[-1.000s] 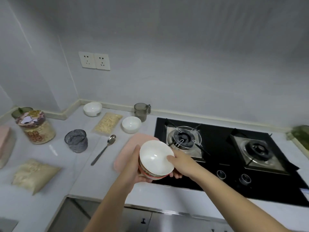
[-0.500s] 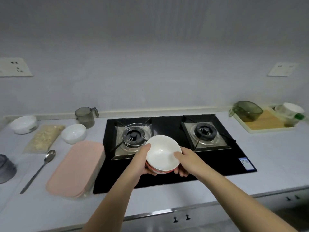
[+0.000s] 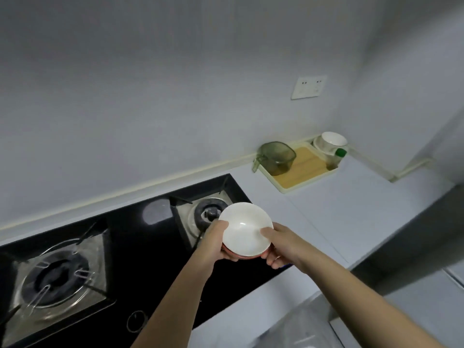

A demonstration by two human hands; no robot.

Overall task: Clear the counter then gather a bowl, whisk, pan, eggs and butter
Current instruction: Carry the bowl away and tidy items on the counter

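Note:
A white bowl (image 3: pixel 244 228) with a red outside is held in the air over the right burner (image 3: pixel 209 214) of the black gas hob (image 3: pixel 140 247). My left hand (image 3: pixel 216 243) grips its left rim, thumb on the inside. My right hand (image 3: pixel 281 246) grips the right rim the same way, fingers curled beneath. No whisk, pan, eggs or butter is in view.
A cream tray (image 3: pixel 298 183) at the back right of the grey counter (image 3: pixel 351 217) holds a green measuring jug (image 3: pixel 277 156), a wooden board (image 3: pixel 301 167), a white cup (image 3: pixel 332 141) and a green-capped bottle (image 3: pixel 337 156). A wall socket (image 3: pixel 308 87) sits above it.
My view has swung right along the counter and the bowl has travelled with both hands from the left burner to over the right burner. The pink board, spoon and small bowls have left view.

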